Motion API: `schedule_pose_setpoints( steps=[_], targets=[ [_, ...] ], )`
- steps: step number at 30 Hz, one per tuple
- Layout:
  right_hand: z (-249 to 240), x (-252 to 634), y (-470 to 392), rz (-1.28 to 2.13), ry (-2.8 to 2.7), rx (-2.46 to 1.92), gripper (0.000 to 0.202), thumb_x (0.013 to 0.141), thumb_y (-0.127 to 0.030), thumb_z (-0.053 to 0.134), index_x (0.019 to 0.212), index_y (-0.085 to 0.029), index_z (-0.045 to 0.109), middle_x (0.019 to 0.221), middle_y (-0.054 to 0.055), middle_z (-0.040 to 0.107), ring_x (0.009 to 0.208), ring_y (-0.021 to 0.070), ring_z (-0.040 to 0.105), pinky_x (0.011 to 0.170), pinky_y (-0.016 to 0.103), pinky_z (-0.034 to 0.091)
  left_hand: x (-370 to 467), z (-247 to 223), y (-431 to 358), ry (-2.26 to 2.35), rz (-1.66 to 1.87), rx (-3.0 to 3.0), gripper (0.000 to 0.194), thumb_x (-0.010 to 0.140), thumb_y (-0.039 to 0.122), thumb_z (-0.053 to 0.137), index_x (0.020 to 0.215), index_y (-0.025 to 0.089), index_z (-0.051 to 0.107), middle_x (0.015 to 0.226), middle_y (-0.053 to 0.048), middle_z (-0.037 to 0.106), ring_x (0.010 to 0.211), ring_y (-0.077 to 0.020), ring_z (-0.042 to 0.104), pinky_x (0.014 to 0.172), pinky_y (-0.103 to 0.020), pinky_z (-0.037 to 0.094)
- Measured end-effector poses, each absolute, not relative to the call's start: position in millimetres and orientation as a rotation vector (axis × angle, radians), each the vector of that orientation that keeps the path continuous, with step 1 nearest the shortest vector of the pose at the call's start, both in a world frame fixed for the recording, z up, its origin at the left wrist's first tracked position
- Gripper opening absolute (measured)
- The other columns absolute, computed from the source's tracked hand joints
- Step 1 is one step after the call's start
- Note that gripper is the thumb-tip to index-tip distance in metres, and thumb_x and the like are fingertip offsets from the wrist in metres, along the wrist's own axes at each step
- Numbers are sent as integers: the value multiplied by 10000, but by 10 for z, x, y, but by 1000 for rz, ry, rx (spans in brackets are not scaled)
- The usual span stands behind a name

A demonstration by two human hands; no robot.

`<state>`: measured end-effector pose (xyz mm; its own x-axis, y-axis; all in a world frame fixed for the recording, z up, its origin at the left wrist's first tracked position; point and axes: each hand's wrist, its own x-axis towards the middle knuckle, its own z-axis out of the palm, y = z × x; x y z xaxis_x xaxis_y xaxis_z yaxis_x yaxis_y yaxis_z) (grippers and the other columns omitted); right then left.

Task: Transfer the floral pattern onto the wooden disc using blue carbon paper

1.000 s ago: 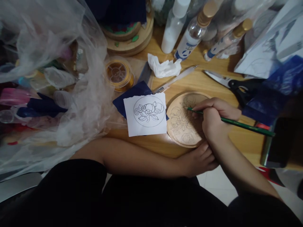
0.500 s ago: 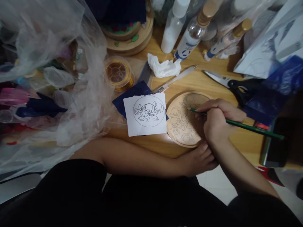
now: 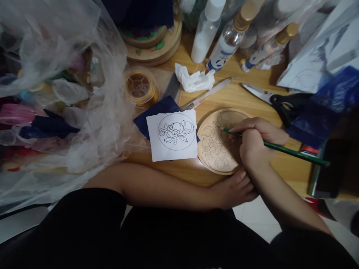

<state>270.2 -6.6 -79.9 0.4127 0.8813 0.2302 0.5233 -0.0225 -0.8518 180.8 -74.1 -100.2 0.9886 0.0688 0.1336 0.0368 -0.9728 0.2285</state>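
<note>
My right hand (image 3: 254, 140) is closed round a green pencil (image 3: 294, 152). Its tip touches or hovers just over a round wooden disc (image 3: 217, 144) bearing outlined flowers and leaves; shade from the hand darkens the disc's right part. At the disc's near rim, my left hand (image 3: 237, 189) lies low by the table edge, fingers stretched to the right, partly behind my right wrist. It seems to touch the rim. Left of the disc is a torn white paper (image 3: 172, 136) with a printed flower design in a circle, lying over a dark blue sheet (image 3: 161, 106).
Behind the disc lie a pen (image 3: 209, 93), a crumpled tissue (image 3: 194, 78) and black-handled scissors (image 3: 276, 101). Bottles (image 3: 224, 48) stand at the back. A spool of golden wire (image 3: 141, 88) and a large plastic bag (image 3: 103, 78) occupy the left. A phone (image 3: 325, 179) lies right.
My right hand and the pencil have shifted slightly left, the pencil tip moving a little left on the disc. My left hand, disc and paper stay put.
</note>
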Motion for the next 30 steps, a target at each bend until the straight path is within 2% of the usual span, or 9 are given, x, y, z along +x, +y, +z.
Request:
schedule_pose_setpoints(
  steps=[8,14,21,30],
  targets=[
    [-790,2696,-32,461,-1313,-1671,295,666,-37,449,579,-225,658,511,-36,609,448,96,553,421,216,426,1809,-995,-732,47,183,2901,452,947,87,238,1322,124,487,1263,-131,588,1185,-228,534,1014,-424,369],
    [-773,2720,-31,502,-1369,-1623,307,679,-37,476,600,-264,666,506,-35,612,427,108,544,394,233,417,1800,-988,-725,60,200,2890,452,942,76,245,1311,128,501,1235,-125,610,1161,-227,549,994,-424,384],
    [-798,2698,-40,484,-1345,-1653,279,671,-66,470,582,-253,656,519,-34,615,468,115,562,462,251,461,1809,-1000,-737,70,208,2893,457,945,72,234,1309,121,506,1234,-118,614,1181,-227,546,1007,-413,398],
    [-820,2747,-37,431,-1390,-1616,295,700,-64,480,615,-277,666,520,-24,618,449,124,555,407,251,434,1805,-952,-706,52,153,2918,420,948,112,294,1319,116,491,1270,-144,584,1164,-228,551,1005,-401,400]
  ],
)
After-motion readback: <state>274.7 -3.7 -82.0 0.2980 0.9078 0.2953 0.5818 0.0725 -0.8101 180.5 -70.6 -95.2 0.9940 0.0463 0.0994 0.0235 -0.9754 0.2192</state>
